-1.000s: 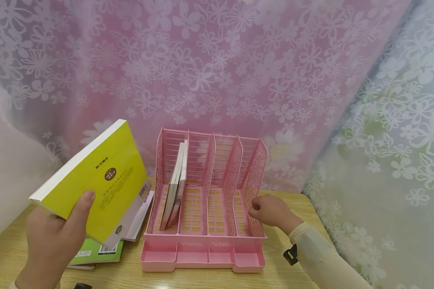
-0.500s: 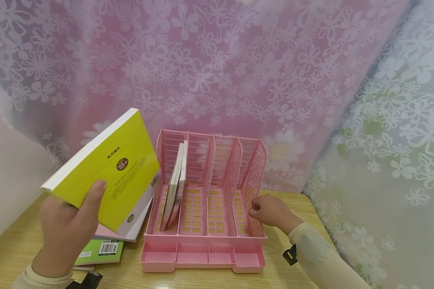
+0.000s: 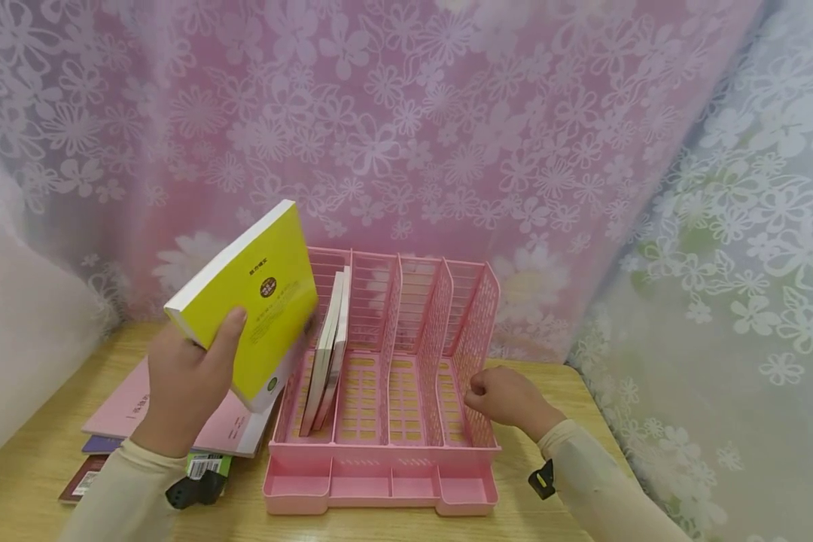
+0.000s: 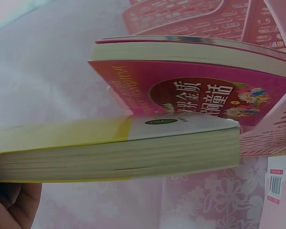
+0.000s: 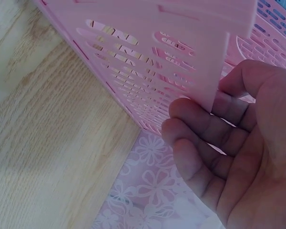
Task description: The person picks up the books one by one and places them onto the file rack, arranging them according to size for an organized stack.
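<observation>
My left hand [image 3: 188, 380] grips a thick yellow book [image 3: 271, 309] by its near end, thumb on the cover. The book is tilted in the air, beside and partly in front of the left side of a pink book rack [image 3: 362, 476]. Inside the rack's leftmost compartment lean two thin books [image 3: 327, 354]; the left wrist view shows the bright pink cover of one book [image 4: 133, 78] just beyond the yellow book. My right hand [image 3: 511, 399] pinches the front edge of the rack's right side panel [image 5: 181, 71], its fingers curled at the panel's edge.
Left of the rack, a pile of books lies on the wooden table [image 3: 545, 519], a pale pink book [image 3: 118, 403] on top. A flowered curtain [image 3: 406, 135] hangs behind. Small trays run along the rack's front.
My left hand has carried the yellow book rightward to the rack's left side and turned it more upright. More of the book pile shows. The right hand stays at the side panel.
</observation>
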Demonstrator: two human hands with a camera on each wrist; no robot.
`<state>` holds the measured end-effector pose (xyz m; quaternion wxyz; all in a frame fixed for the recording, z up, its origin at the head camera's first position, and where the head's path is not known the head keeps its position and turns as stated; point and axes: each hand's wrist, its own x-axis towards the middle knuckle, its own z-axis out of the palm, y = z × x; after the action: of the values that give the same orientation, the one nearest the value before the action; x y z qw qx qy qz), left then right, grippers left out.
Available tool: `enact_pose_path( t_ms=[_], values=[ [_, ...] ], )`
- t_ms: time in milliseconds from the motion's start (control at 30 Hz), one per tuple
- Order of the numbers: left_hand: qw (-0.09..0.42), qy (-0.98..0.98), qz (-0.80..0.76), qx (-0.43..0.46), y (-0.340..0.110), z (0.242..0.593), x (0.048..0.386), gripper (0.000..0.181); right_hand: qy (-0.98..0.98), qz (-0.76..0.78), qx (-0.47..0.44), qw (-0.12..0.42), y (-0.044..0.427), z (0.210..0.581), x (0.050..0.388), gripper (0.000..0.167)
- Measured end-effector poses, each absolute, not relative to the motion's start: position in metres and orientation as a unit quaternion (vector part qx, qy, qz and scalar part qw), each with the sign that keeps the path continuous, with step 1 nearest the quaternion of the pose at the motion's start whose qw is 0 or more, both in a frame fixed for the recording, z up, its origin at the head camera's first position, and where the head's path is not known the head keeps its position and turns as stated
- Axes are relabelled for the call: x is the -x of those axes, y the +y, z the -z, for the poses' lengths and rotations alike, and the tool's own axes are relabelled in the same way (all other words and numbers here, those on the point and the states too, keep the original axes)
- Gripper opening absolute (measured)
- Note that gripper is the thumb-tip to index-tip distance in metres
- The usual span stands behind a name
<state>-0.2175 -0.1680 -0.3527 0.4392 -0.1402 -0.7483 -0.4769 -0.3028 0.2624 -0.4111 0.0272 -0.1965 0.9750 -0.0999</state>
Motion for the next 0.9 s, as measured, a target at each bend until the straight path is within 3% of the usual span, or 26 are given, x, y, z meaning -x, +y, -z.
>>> enact_pose_path(
  t_ms=[400, 900],
  values=[
    [0.403, -0.791, 0.453, 0.081, -0.152, 0.37, 0.24, 0.033, 0.972, 0.105, 0.21, 0.004, 0.262, 0.42, 0.304, 0.043],
    [0.303, -0.861, 0.408, 0.031, -0.134, 0.352, 0.253, 0.052, 0.971, 0.115, 0.212, 0.002, 0.264, 0.424, 0.305, 0.041]
  ],
)
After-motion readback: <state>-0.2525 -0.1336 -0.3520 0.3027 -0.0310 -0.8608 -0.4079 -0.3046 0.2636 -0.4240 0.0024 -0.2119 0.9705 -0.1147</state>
